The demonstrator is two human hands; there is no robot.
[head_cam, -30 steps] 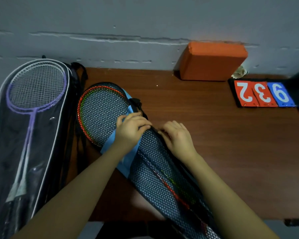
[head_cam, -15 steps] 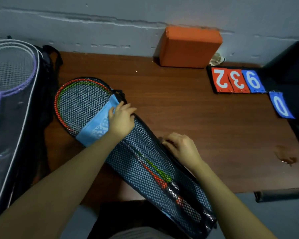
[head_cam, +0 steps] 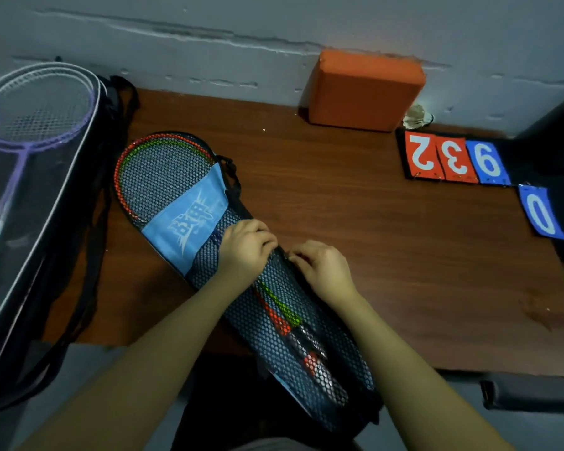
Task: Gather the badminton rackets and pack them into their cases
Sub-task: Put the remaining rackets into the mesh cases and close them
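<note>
A black mesh case (head_cam: 209, 203) with a blue band lies diagonally on the wooden worktop (head_cam: 372, 239), its head toward 11 o'clock, holding a red racket (head_cam: 119, 190) and a green racket (head_cam: 277, 301). Both hands grip its right edge, fingers curled: the left hand (head_cam: 246, 252) just beside the right hand (head_cam: 323, 268). At 9 o'clock, a second case (head_cam: 43, 222) holds a purple racket (head_cam: 26, 138).
</note>
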